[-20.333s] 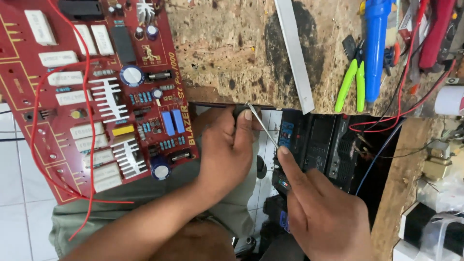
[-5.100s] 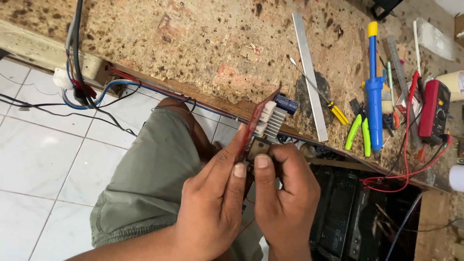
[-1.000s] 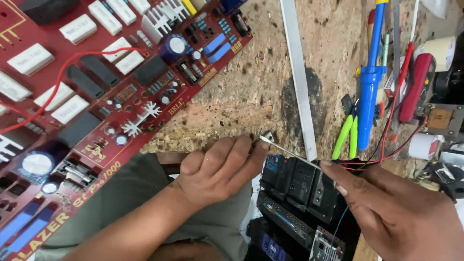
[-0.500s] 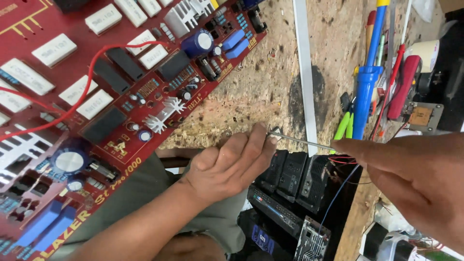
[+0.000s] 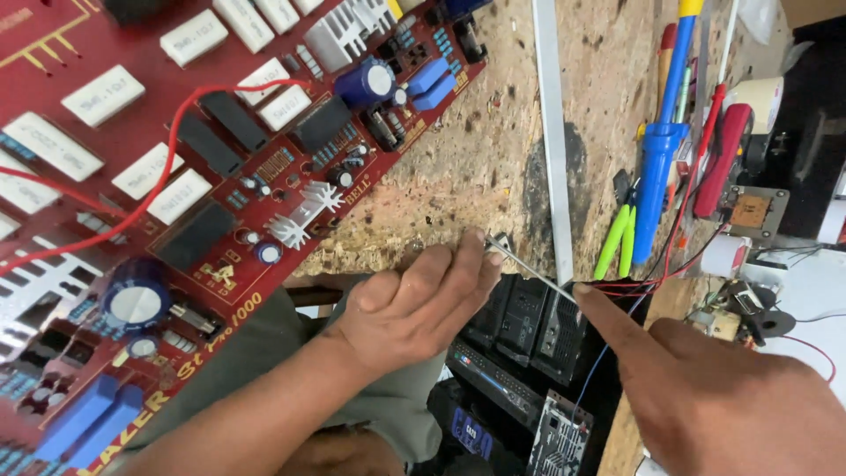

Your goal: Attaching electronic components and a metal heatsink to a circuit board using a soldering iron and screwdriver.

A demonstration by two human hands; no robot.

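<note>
I see a thin metal rod (image 5: 529, 267) stretched between my two hands near the middle of the scene, over the near edge of the speckled workbench (image 5: 476, 167). Its long axis runs slantwise: the far-left end sits higher by my left hand (image 5: 414, 304), and the near-right end drops toward my right hand (image 5: 705, 388). My left hand lies palm down, fingers (image 5: 458, 269) held together and stretched out, their tips closed on the rod's left end, which carries a small metal fitting. My right hand reaches in from the near right with the forefinger straight, its tip touching the rod's right end; I cannot tell whether the thumb pinches it from below. Just under the rod sits a black electronic unit (image 5: 520, 317). To the left, a large red circuit board (image 5: 176, 176) with white blocks and blue capacitors covers the bench. Right of the rod, a long pale metal strip (image 5: 551, 132) runs far to near, with a blue desoldering pump (image 5: 661, 150) and green-handled cutters (image 5: 617, 242) beyond it.
</note>
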